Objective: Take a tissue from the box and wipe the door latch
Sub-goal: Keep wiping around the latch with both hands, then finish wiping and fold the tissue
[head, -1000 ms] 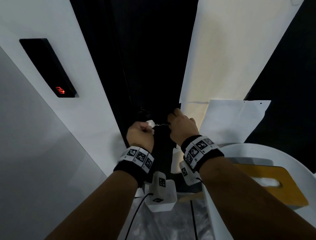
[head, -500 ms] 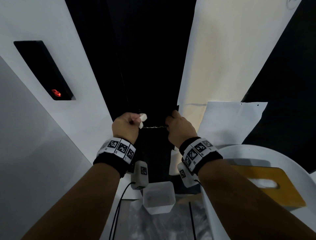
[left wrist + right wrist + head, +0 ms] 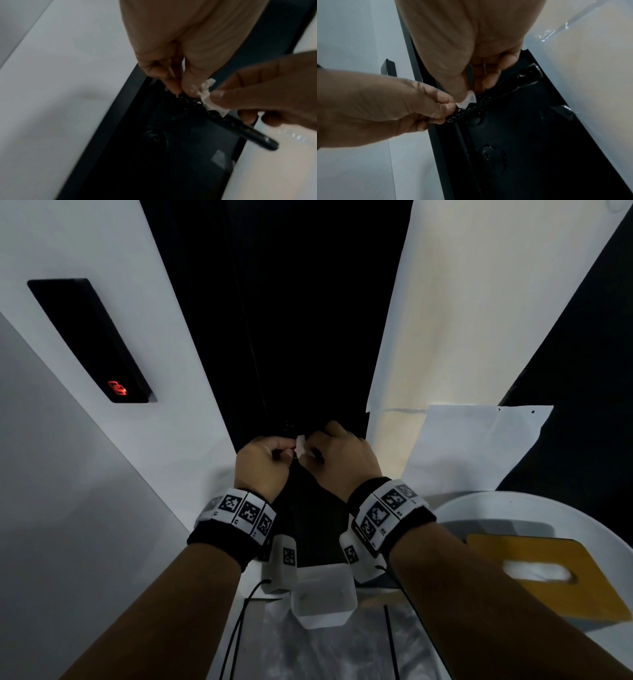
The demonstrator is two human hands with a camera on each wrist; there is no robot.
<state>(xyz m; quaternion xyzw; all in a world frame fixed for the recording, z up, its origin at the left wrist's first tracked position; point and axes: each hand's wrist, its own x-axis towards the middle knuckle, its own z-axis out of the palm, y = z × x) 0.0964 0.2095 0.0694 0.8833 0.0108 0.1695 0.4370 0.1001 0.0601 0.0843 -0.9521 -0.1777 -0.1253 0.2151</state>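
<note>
A: Found the tissue [image 3: 300,444] where?

B: Wadded small against the door latch [image 3: 240,129], wedged between both hands. Pinched by the right hand [image 3: 342,460], with thumb and curled fingers closed on it and pressing it to the bar.

A: And the left hand [image 3: 263,463]?

B: Curled too, with fingertips clamped on the latch's pivot end, just beside the wad. Probably steadied the bar that way.

A: Judged the handling how?

B: Soft, featherlight, easily shredded on an edge. Best kept bunched and gripped across the wad, not by a corner. Reckoned the latch stiff and slick, so needed firm pressure.

A: Learned anything from one view only?

B: From the head view, only knuckles and a white speck, plus the tissue box [image 3: 537,573] on the worktop [image 3: 513,505], well apart to the right. From the left wrist, saw the bar's rounded free end bare beyond the right fingers. From the right wrist, caught the keyhole [image 3: 489,155] below the latch.
</note>
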